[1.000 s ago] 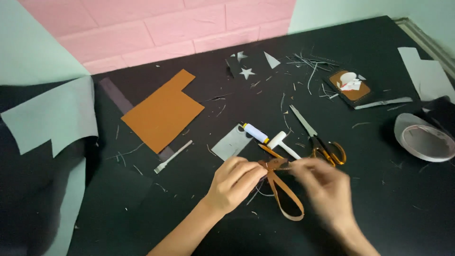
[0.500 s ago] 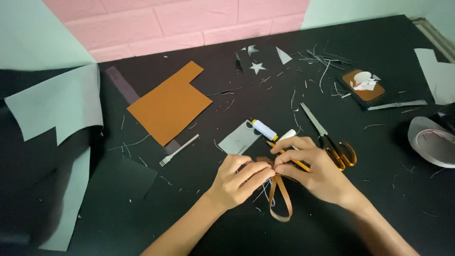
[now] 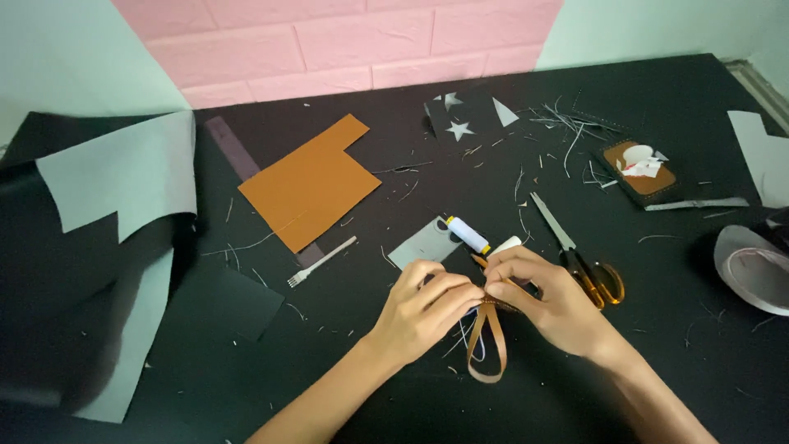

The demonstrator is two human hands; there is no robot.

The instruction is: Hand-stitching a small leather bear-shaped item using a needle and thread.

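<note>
Left to right: grey sheet (image 3: 115, 177) draped at the counter's (image 3: 345, 386) left edge, orange leather piece (image 3: 311, 182) lying flat, small pronged tool (image 3: 321, 261) just below it, white thread spool (image 3: 468, 233) above the hands.

Left hand (image 3: 427, 308): grip pinched together on the top of the brown leather strap (image 3: 486, 345), at the point where its two ends meet. Right hand (image 3: 546, 296): grip also clamped on that same junction, fingertips touching the left's. The strap loop hangs toward the person, resting on the counter between the wrists.

Handling, my read: strap is light, thin and floppy, holds a fold but springs open if released. Best held at the doubled ends, as now; the loop itself gives no control.

Further right: orange-handled scissors (image 3: 585, 259) just beside the right hand, tape roll (image 3: 754, 267) at the edge.

Versus 0.5 s ago: hands are tighter together, strap loop similar, everything else on the counter unmoved; view has shifted slightly.
</note>
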